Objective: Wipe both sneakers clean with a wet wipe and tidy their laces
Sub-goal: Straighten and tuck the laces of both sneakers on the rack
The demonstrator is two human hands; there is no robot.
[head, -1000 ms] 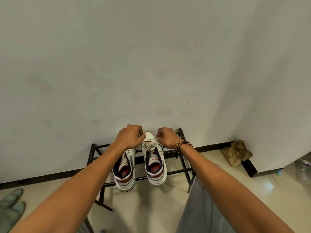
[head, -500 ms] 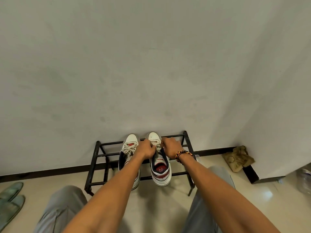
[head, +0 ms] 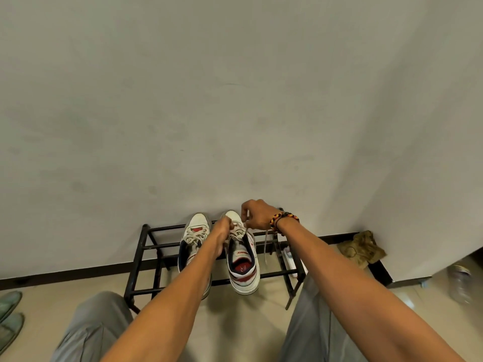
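A: Sneakers: right sneaker [head: 243, 259] and left sneaker [head: 194, 239] sit side by side on the top bars of the black shoe rack [head: 146, 246], toes to the wall.
B: Near field?
A: Grey trouser legs [head: 91, 330] at the bottom edge, both forearms reaching forward over a glossy beige tile floor [head: 243, 322].
B: Hands?
A: Left hand [head: 222, 229] has fingertips pinched on the laces over the right sneaker's tongue. Right hand [head: 257, 214] is curled, pinching a lace end [head: 266, 246] that hangs down past the rack bar. Beaded bracelet [head: 283, 220] on that wrist.
B: Hidden?
A: Left forearm covers the left sneaker's heel. White item [head: 288, 253] low in the rack, can't identify. Blurred bottle [head: 461, 283] far right.
B: Edges?
A: Green slippers [head: 9, 317] cut off at the left. Crumpled tan cloth [head: 362, 248] in the corner, where the grey wall [head: 209, 100] meets a side wall. Rack's back is against the wall.
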